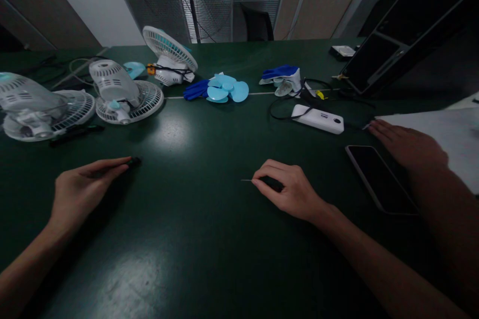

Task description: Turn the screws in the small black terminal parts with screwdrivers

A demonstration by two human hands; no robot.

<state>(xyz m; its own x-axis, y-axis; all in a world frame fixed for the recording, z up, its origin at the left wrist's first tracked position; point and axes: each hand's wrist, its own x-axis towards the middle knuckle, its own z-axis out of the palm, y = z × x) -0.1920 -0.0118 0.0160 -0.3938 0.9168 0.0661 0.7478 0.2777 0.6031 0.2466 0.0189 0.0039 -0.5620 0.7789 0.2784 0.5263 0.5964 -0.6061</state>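
At the left of the table, my left hand [84, 189] pinches a small black piece [134, 161] between thumb and fingertips. My right hand [290, 187], right of the middle, is closed on a thin metal rod [246, 180] whose tip sticks out to the left. The rest of the rod is hidden by the fingers, so I cannot tell its kind. Both hands are low over the dark green tabletop [194, 219], well apart from each other.
White fans [129, 94] stand and lie along the left and back. Behind are light-blue fan blades [228, 88], blue-and-white gloves [282, 79] and a white power bank [318, 118]. At right, another person's hand [409, 144] rests by paper [460, 134] and a phone [379, 179].
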